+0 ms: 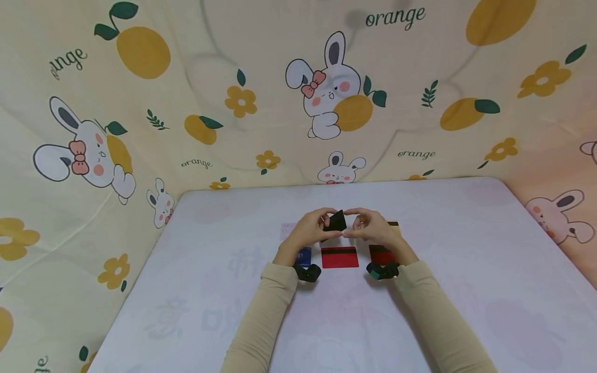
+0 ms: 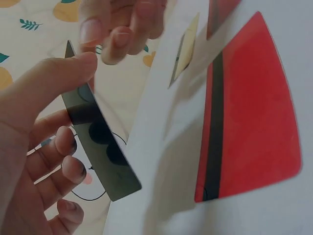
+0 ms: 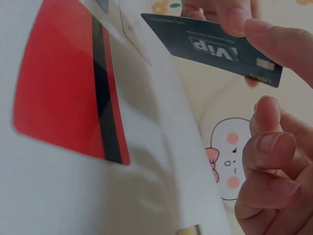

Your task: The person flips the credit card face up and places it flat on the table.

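A dark card (image 1: 335,221) with "Vip" lettering and a small chip, plain in the right wrist view, is held tilted above the table between both hands. My left hand (image 1: 313,228) pinches it, the thumb (image 2: 80,68) lying across its face and the other fingers loosely bent. My right hand (image 1: 370,226) pinches the same card near one end, with its thumb (image 3: 276,44) on the edge and the lower fingers curled beside it. Below the hands lies a red card (image 1: 340,258) with a black stripe, flat on the table.
On the white table (image 1: 210,321), a second red card (image 1: 381,255) lies to the right and a blue card (image 1: 304,256) to the left, both partly hidden. A pale card (image 1: 286,229) and a yellowish card (image 1: 396,229) lie farther back. A printed cloth (image 1: 261,52) hangs behind.
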Tool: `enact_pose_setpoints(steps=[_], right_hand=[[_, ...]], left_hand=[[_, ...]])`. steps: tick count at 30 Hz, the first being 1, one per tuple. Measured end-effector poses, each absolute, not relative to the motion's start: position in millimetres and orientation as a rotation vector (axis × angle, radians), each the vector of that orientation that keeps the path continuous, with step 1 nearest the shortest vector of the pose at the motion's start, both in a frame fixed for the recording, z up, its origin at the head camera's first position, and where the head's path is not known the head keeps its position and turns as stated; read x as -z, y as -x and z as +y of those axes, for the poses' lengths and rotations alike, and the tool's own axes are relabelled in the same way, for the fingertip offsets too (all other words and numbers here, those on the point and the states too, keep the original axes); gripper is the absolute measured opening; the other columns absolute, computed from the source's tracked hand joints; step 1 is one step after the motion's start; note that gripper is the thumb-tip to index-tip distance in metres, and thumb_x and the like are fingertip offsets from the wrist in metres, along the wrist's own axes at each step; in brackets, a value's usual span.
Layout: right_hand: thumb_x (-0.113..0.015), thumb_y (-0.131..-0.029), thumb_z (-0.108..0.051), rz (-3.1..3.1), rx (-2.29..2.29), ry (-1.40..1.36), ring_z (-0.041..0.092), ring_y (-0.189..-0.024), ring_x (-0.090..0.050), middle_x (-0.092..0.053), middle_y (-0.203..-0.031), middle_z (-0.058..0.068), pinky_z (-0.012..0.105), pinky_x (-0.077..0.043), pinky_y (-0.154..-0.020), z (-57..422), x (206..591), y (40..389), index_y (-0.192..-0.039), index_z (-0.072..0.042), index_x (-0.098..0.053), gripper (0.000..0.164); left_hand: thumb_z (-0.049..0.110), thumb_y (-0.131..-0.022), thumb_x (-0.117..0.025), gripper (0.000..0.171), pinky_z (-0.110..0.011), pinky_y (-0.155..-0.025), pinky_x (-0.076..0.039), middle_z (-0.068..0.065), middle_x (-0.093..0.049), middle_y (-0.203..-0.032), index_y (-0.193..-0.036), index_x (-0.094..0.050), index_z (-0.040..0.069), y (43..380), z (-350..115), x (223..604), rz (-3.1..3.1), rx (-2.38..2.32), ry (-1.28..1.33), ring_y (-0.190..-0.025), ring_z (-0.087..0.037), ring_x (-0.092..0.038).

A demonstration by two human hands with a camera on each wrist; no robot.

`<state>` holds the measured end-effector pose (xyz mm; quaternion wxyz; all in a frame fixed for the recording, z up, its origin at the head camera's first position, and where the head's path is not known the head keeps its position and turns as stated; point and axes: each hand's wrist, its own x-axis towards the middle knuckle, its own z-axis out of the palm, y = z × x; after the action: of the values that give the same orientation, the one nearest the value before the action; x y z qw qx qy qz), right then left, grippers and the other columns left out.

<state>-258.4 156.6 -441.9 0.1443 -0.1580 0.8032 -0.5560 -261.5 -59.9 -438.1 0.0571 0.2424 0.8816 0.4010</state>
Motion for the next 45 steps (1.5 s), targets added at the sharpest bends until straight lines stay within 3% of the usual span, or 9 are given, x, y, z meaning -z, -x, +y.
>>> enact_pose_setpoints(steps=[17, 33, 40, 45], right_hand=[[-0.075, -0.082, -0.013, 2.256, 1.718, 0.362, 0.011, -0.061, -0.051, -0.056, -0.071, -0.006, 0.023, -0.046, -0.057, 150, 460, 254, -0.135, 0.000, -0.048, 0.061], [-0.074, -0.083, -0.010, 2.165, 1.729, 0.336, 0.005, -0.062, -0.049, -0.055, -0.079, -0.008, 0.021, -0.043, -0.058, 146, 464, 253, -0.144, 0.005, -0.031, 0.076], [-0.073, -0.083, -0.010, 2.148, 1.726, 0.382, 0.006, -0.065, -0.051, -0.054, -0.081, -0.006, 0.021, -0.043, -0.059, 140, 466, 252, -0.126, 0.002, -0.048, 0.052], [-0.071, -0.084, -0.008, 2.118, 1.756, 0.412, 0.005, -0.063, -0.050, -0.053, -0.077, -0.008, 0.020, -0.041, -0.056, 138, 467, 251, -0.130, 0.003, -0.047, 0.053]], left_hand=[[0.019, -0.082, -0.076, 0.052, -0.019, -0.071, -0.041, -0.010, -0.058, -0.092, -0.129, -0.055, 0.010, 261, -65, 441, 2.546, -1.490, -0.683, -0.081, -0.012, -0.050], [0.018, -0.083, -0.075, 0.052, -0.018, -0.067, -0.038, -0.011, -0.058, -0.098, -0.130, -0.053, 0.012, 256, -57, 434, 2.501, -1.583, -0.670, -0.080, -0.011, -0.048], [0.015, -0.083, -0.074, 0.053, -0.017, -0.068, -0.038, -0.012, -0.057, -0.098, -0.131, -0.052, 0.010, 252, -55, 430, 2.467, -1.631, -0.669, -0.079, -0.009, -0.048], [0.014, -0.084, -0.074, 0.053, -0.017, -0.069, -0.037, -0.011, -0.057, -0.098, -0.132, -0.052, 0.010, 251, -54, 429, 2.458, -1.648, -0.678, -0.079, -0.009, -0.047]])
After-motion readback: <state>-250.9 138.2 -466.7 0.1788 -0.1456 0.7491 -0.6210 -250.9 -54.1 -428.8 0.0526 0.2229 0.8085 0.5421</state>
